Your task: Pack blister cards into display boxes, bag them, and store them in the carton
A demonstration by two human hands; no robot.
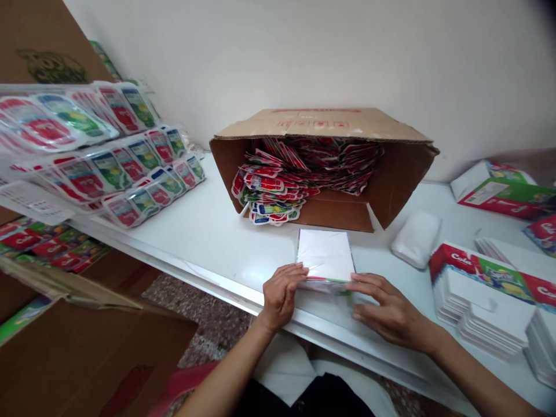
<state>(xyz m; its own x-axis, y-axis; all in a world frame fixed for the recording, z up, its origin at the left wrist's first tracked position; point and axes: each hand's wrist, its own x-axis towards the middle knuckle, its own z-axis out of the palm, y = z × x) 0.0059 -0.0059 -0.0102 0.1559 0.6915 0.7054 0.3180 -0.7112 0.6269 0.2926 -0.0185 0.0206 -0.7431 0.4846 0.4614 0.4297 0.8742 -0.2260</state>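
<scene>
A flat white-faced box (325, 253) lies on the table near its front edge, with coloured edges and what looks like clear plastic film around it. My left hand (281, 292) is closed on its near left corner, fingers curled over the edge. At the near right corner is my right hand (384, 310), its fingers stretched and apart, index fingertip touching the box. Between the hands the box's near end is blurred, with loose clear film visible there. Behind the box, an open carton (347, 211) on its side holds many red, green and blue printed pouches (271, 185).
Rows of plastic-wrapped pouches (125, 165) stand on the left. A white wrapped bundle (417, 237), stacked flat Cola-printed cartons (486, 289) and a printed box (495, 191) are on the right. A large brown carton (87, 347) stands below the table's left edge.
</scene>
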